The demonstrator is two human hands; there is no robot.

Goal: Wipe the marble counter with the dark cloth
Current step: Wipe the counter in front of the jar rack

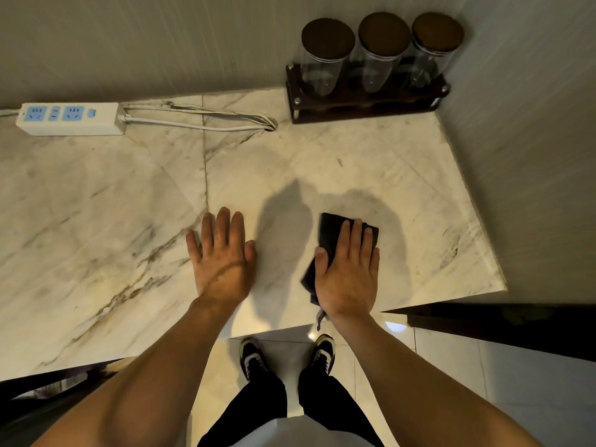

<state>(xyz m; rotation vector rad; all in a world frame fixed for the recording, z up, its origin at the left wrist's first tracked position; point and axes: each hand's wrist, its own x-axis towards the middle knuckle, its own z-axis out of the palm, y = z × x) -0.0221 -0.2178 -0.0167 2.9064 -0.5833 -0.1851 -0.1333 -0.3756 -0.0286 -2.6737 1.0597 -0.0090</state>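
Right hand point(348, 272) lies flat, fingers extended, pressing the folded dark cloth point(332, 233) onto the white veined marble counter point(96, 201) for wiping; left hand point(222, 256), beside the cloth, rests empty, palm down, probably bracing.

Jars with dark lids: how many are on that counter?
3, all in the wooden rack at the counter's far right corner by the wall: left jar, middle jar, right jar. None seem hidden.
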